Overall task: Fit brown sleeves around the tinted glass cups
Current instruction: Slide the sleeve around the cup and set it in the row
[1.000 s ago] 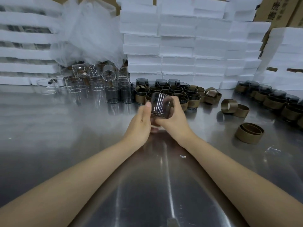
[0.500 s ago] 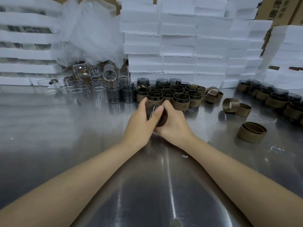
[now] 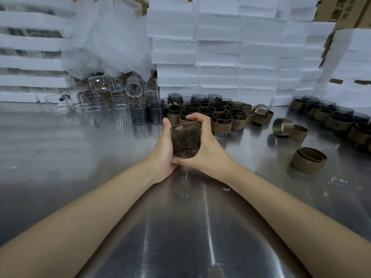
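Note:
A tinted glass cup point(image 3: 185, 140) is held upright between both palms above the steel table point(image 3: 100, 177), its mouth facing up. My left hand point(image 3: 164, 151) cups its left side and base. My right hand point(image 3: 206, 145) wraps its right side, fingers curled over the far rim. I cannot tell whether a sleeve is on this cup. Behind it stands a cluster of sleeved cups point(image 3: 220, 121). Bare tinted cups point(image 3: 147, 115) stand to the left of that cluster. Loose brown sleeves point(image 3: 289, 129) lie to the right, with nested sleeves point(image 3: 308, 160) nearer.
Clear glass cups point(image 3: 104, 99) crowd the back left under a plastic bag point(image 3: 108, 37). White foam boxes point(image 3: 220, 57) are stacked along the back. More sleeved cups point(image 3: 337, 119) line the right edge.
The cup has turned from tilted and half hidden in my hands to upright. Both hands have shifted to its sides.

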Available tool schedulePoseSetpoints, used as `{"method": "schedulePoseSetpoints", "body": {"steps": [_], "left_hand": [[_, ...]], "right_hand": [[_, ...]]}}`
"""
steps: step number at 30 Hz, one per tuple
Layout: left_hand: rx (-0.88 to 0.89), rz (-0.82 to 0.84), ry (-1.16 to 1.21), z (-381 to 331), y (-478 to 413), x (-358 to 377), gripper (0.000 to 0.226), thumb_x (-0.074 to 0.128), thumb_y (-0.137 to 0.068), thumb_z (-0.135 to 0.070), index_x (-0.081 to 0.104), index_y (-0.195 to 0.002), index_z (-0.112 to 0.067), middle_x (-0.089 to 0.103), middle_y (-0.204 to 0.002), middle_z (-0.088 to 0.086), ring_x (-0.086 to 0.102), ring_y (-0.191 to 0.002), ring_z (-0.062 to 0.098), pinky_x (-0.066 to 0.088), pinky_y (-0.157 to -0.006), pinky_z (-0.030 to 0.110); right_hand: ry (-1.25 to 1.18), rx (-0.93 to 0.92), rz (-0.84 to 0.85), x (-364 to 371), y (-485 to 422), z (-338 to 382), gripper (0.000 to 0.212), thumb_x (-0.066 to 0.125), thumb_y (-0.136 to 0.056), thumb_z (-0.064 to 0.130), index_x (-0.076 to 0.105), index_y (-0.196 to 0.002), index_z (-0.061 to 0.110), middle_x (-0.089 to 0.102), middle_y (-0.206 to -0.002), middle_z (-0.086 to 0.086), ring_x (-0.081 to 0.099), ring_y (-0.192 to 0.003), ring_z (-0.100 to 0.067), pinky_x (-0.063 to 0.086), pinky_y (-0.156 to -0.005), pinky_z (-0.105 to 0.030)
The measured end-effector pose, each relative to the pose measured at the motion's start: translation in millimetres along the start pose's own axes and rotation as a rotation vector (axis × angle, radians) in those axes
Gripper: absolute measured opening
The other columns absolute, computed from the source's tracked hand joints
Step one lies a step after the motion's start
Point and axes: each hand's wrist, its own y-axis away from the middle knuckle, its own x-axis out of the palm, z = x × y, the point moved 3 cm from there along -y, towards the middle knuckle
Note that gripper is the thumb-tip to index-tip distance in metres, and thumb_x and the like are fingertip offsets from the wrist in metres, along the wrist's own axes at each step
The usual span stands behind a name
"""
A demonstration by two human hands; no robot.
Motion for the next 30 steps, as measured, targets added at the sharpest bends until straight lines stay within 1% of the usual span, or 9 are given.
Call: {"method": "schedulePoseSetpoints", "body": {"steps": [4, 8, 10, 13, 16, 19, 22, 25, 30], "left_hand": [[0.029, -0.017, -0.110, 0.9, 0.0, -1.3, 0.071, 0.018, -0.094, -0.067, 0.066, -0.109, -0.017, 0.076, -0.092, 0.007, 0.075, -0.078, 0.018, 0.059, -0.058, 0.028], [0.082, 0.111, -0.233, 1.3, 4.8, 3.5, 0.070, 0.037, -0.084, -0.065, 0.057, -0.129, -0.014, 0.069, -0.119, 0.016, 0.068, -0.108, 0.025, 0.057, -0.089, 0.035], [0.111, 0.183, -0.243, 2.3, 5.7, 4.3, 0.065, 0.054, -0.084, -0.049, 0.053, -0.133, -0.007, 0.064, -0.127, 0.020, 0.062, -0.116, 0.028, 0.050, -0.102, 0.040], [0.123, 0.180, -0.173, 3.5, 5.2, 3.4, 0.062, 0.057, -0.089, -0.038, 0.047, -0.138, 0.000, 0.060, -0.132, 0.021, 0.060, -0.117, 0.025, 0.046, -0.106, 0.041], [0.106, 0.091, -0.071, 3.9, 1.7, 1.9, 0.054, 0.054, -0.097, -0.035, 0.046, -0.136, 0.000, 0.061, -0.131, 0.019, 0.061, -0.120, 0.025, 0.051, -0.101, 0.038], [0.105, 0.030, 0.032, 2.3, -0.9, -0.8, 0.041, 0.064, -0.091, -0.025, 0.044, -0.123, -0.009, 0.061, -0.121, 0.017, 0.064, -0.108, 0.026, 0.058, -0.074, 0.025], [0.118, 0.075, -0.089, 5.0, 0.8, 0.6, 0.078, 0.075, -0.079, -0.018, 0.020, -0.134, -0.027, 0.066, -0.115, 0.010, 0.068, -0.098, 0.021, 0.051, -0.063, 0.019], [0.159, 0.100, -0.166, 8.7, 0.3, 1.8, 0.075, 0.079, -0.072, -0.025, 0.022, -0.121, -0.031, 0.070, -0.097, 0.000, 0.072, -0.089, 0.017, 0.047, -0.062, 0.018], [0.152, 0.135, -0.150, 4.1, -1.0, 2.6, 0.051, 0.061, -0.075, -0.054, 0.060, -0.110, -0.018, 0.064, -0.091, 0.000, 0.073, -0.080, 0.023, 0.049, -0.063, 0.022]], "right_hand": [[0.062, 0.092, 0.068, -3.5, -4.7, -8.4, 0.105, 0.092, -0.059, 0.034, 0.028, -0.142, 0.027, 0.056, -0.105, 0.024, 0.056, -0.097, 0.014, 0.040, -0.086, -0.003], [0.097, 0.217, 0.101, -11.4, -6.7, -14.9, 0.121, 0.074, -0.058, 0.056, 0.013, -0.154, 0.013, 0.056, -0.130, 0.007, 0.051, -0.119, -0.004, 0.035, -0.100, -0.009], [0.217, 0.246, 0.149, -15.8, -7.1, -16.4, 0.108, 0.069, -0.065, 0.060, 0.022, -0.153, 0.018, 0.062, -0.125, -0.001, 0.055, -0.119, -0.016, 0.043, -0.101, -0.028], [0.626, 0.168, 0.136, -29.4, -8.1, -14.3, 0.050, 0.059, -0.083, 0.059, 0.061, -0.118, 0.023, 0.068, -0.088, 0.001, 0.061, -0.093, -0.026, 0.039, -0.069, -0.033], [0.894, 0.075, 0.085, -40.0, -8.9, -7.7, 0.042, 0.043, -0.094, 0.057, 0.067, -0.093, 0.022, 0.070, -0.088, -0.004, 0.062, -0.091, -0.029, 0.035, -0.063, -0.032], [1.088, 0.217, -0.032, -58.8, -13.3, -7.3, 0.036, 0.042, -0.099, 0.042, 0.057, -0.076, 0.020, 0.067, -0.092, -0.010, 0.062, -0.092, -0.032, 0.032, -0.063, -0.031], [1.205, 0.577, -0.123, -94.7, -9.9, -14.9, 0.029, 0.044, -0.093, 0.025, 0.062, -0.110, 0.010, 0.056, -0.122, -0.017, 0.050, -0.116, -0.036, 0.040, -0.082, -0.039], [1.177, 1.052, 0.034, -126.6, 3.6, -25.0, 0.051, 0.043, -0.091, 0.022, 0.040, -0.140, 0.007, 0.027, -0.149, -0.022, 0.024, -0.136, -0.045, 0.027, -0.107, -0.065], [0.965, 1.043, 0.147, -137.6, 9.4, -29.3, 0.042, 0.038, -0.093, 0.012, 0.048, -0.133, 0.001, 0.050, -0.133, -0.020, 0.050, -0.115, -0.038, 0.045, -0.100, -0.044]]}}
